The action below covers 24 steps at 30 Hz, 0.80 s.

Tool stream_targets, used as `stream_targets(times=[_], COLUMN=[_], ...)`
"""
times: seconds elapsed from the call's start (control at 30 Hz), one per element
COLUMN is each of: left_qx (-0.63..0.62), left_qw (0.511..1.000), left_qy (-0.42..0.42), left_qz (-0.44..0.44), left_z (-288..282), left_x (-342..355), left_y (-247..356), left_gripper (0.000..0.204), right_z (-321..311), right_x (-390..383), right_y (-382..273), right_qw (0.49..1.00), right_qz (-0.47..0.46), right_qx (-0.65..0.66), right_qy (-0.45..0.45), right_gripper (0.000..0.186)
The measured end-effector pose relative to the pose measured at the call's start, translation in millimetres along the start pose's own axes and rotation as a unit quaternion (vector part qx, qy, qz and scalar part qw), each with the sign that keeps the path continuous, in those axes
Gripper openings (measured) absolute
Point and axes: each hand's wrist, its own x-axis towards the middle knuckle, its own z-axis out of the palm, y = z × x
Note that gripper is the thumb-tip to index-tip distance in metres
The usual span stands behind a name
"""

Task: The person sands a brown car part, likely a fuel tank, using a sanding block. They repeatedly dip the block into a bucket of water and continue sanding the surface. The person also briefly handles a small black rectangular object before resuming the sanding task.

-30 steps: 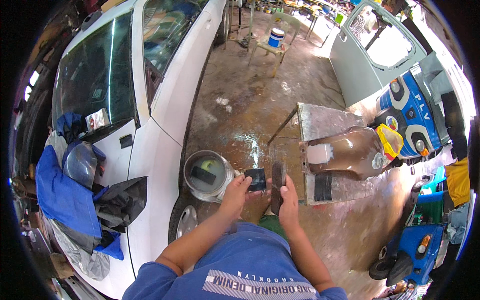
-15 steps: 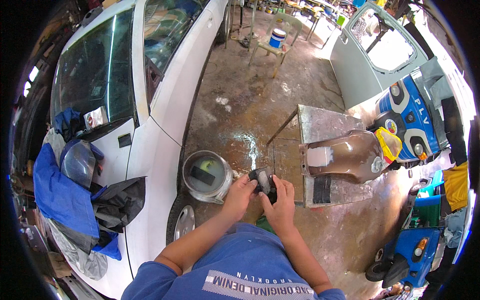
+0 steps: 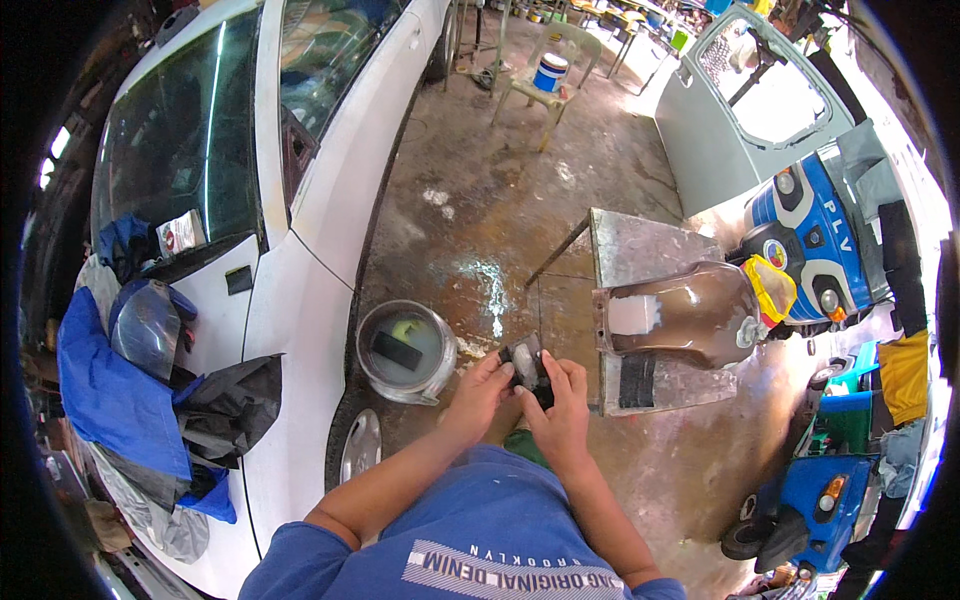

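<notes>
Both my hands hold a dark, limp piece of sandpaper (image 3: 524, 360) with a pale grey patch, in front of my shirt. My left hand (image 3: 482, 390) pinches its left edge, and my right hand (image 3: 560, 402) grips its right side, thumbs close together. Just left of them stands a clear tub (image 3: 447, 362) of cloudy water, with a black block (image 3: 397, 351) and something yellow-green in it. To the right, a brown fuel tank (image 3: 700, 315) with a light patch lies on a worn table (image 3: 655, 240). Beside the tank is another dark sheet (image 3: 637, 382).
A white car (image 3: 300, 330) runs along the left, with blue and black cloth (image 3: 120, 390) draped over it. Ahead, a plastic chair (image 3: 545, 97) carries a paint pail (image 3: 550, 72). A grey door panel (image 3: 690, 150) and blue vehicles (image 3: 815, 225) stand at right.
The view has shifted slightly, so the surroundings sit a little further left. Both hands keep their grip on the sandpaper, nearly unmoved.
</notes>
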Motion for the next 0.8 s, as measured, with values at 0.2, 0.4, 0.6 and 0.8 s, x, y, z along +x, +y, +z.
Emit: stream_targets(times=[0.2, 0.4, 0.6, 0.8], left_qx=[-0.022, -0.036, -0.022, -0.085], left_qw=[0.999, 0.999, 0.999, 0.996], left_qy=[-0.001, 0.022, 0.032, 0.030], left_qz=[-0.024, -0.021, -0.012, -0.015], left_z=[-2, -5, 2, 6], left_x=[-2, 2, 3, 2], left_y=[7, 4, 4, 2], left_gripper=[0.031, 0.028, 0.026, 0.028], right_z=[2, 5, 5, 4], right_x=[3, 7, 17, 18], right_y=[4, -3, -6, -6], right_qw=[1.000, 1.000, 1.000, 1.000], right_qz=[-0.007, 0.015, -0.010, -0.018], right_qx=[0.002, 0.025, 0.003, 0.003], right_qy=[-0.021, 0.004, 0.005, -0.011], right_gripper=[0.065, 0.064, 0.065, 0.065])
